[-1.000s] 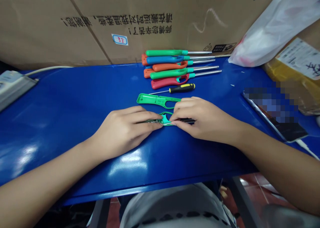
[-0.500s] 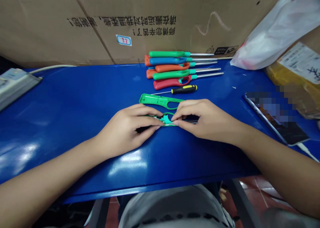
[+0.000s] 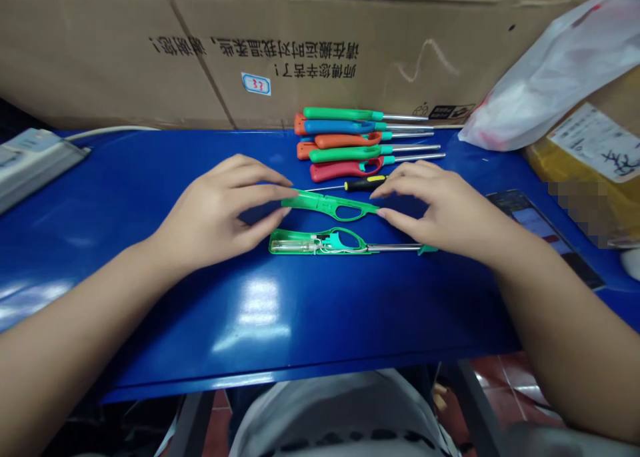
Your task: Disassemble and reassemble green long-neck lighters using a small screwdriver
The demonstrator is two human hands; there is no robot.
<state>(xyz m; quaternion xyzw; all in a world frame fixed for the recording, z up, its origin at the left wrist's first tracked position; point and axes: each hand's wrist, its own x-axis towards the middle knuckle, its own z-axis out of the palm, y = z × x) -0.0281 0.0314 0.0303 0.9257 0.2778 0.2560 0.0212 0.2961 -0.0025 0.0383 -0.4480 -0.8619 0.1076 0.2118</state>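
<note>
An open green lighter half [image 3: 320, 243], with its inner parts and a metal tube showing, lies on the blue table [image 3: 150, 243] in front of me. Just behind it is the matching green cover half [image 3: 333, 207]. My left hand [image 3: 220, 207] pinches the cover's left end between thumb and forefinger. My right hand [image 3: 440, 210] pinches its right end the same way. A small black and yellow screwdriver [image 3: 367, 183] lies right behind the cover, between my hands.
Several long-nosed lighters [image 3: 350, 143] in green, blue, orange and red are stacked at the back. A cardboard box [image 3: 300, 37] walls the far side. A grey unit [image 3: 30, 160] sits left; a phone [image 3: 545, 233], a white bag [image 3: 550, 77] and a yellow parcel [image 3: 590, 157] lie right.
Both hands have let go of the open lighter half and moved back and apart to the ends of the green cover. The lighter half now lies uncovered.
</note>
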